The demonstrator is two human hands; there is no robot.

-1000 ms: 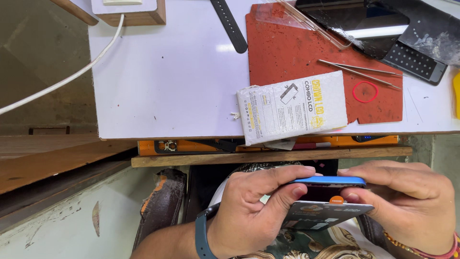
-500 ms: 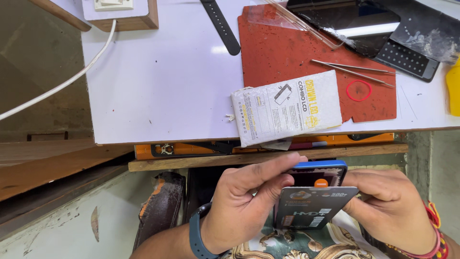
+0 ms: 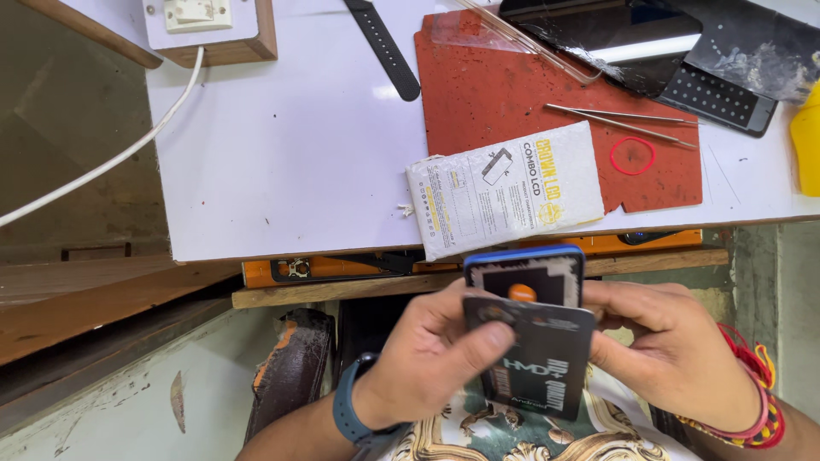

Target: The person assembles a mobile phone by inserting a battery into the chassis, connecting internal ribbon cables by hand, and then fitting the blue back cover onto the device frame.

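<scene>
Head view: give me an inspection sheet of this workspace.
Surface: white tabletop, scuffed, with a red mat on its right part.
Job's things: blue-edged phone and a dark flat pack in front of it, both held below the table edge.
Clutter: white printed pouch, tweezers, red rubber ring, black watch strap, cracked dark screen panel, yellow object at the right edge.
Hands: left hand and right hand grip the phone and pack between them.
Cables: white cable from a switch box.
Surroundings: wooden boards below the table.
</scene>
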